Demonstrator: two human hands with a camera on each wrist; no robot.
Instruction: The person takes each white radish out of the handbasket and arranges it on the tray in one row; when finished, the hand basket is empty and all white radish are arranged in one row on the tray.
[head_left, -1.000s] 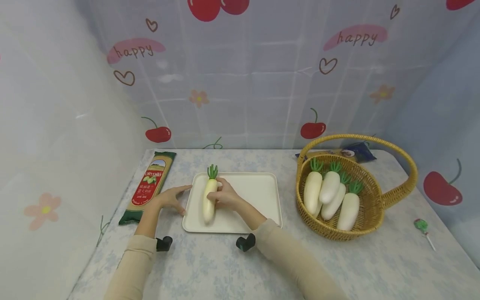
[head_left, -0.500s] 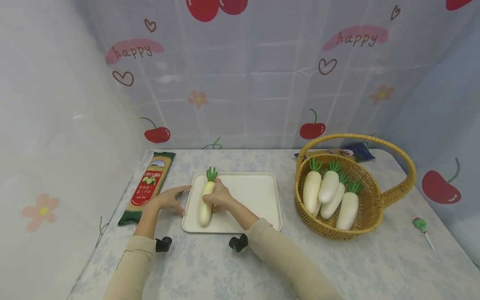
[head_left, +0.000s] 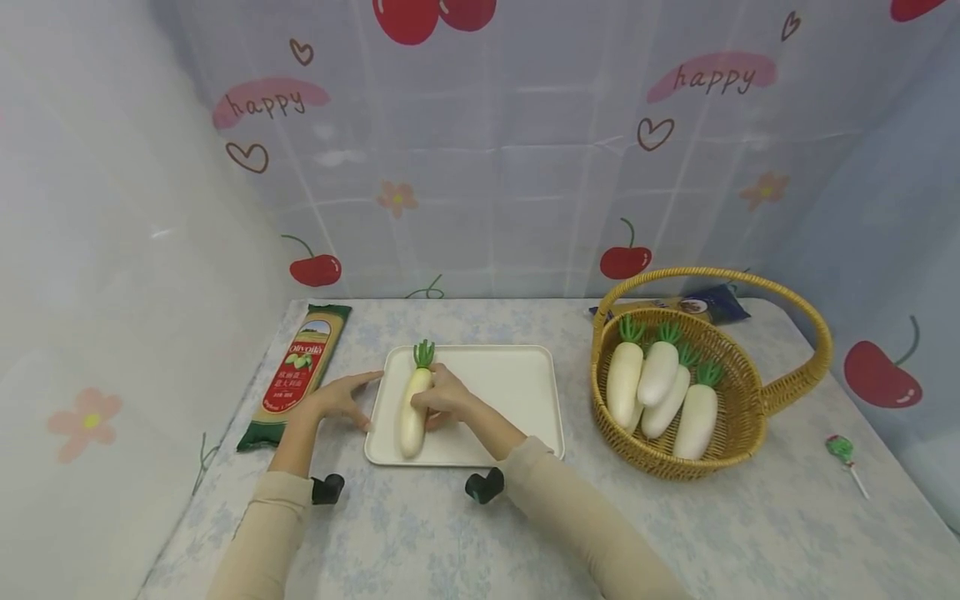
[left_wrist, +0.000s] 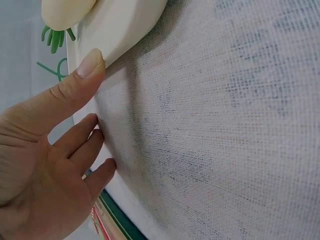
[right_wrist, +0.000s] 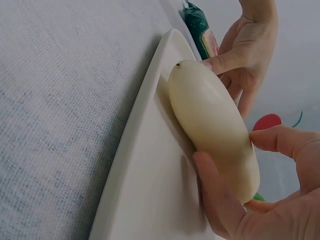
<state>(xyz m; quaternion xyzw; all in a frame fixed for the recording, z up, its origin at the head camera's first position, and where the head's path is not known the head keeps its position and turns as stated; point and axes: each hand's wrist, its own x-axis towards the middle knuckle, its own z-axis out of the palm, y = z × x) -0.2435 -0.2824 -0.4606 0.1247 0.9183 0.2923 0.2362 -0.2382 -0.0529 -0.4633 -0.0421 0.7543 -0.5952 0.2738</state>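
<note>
A white radish with green leaf stubs lies lengthwise on the left part of a cream tray. My right hand grips it from the right side, thumb and fingers pinching its upper body in the right wrist view. At the tray's left edge, my left hand has its fingers spread and holds nothing. In the left wrist view, that hand's thumb reaches the tray's rim, and its other fingertips are down by the cloth. Whether the thumb presses on the rim, I cannot tell.
A wicker basket with a tall handle holds several white radishes to the right. An Olivoilà packet lies at the left, and a blue-and-gold packet behind the basket. A lollipop lies far right.
My right hand has shifted the radish slightly left and nearer to me on the tray. The left hand stays in place beside the tray.
</note>
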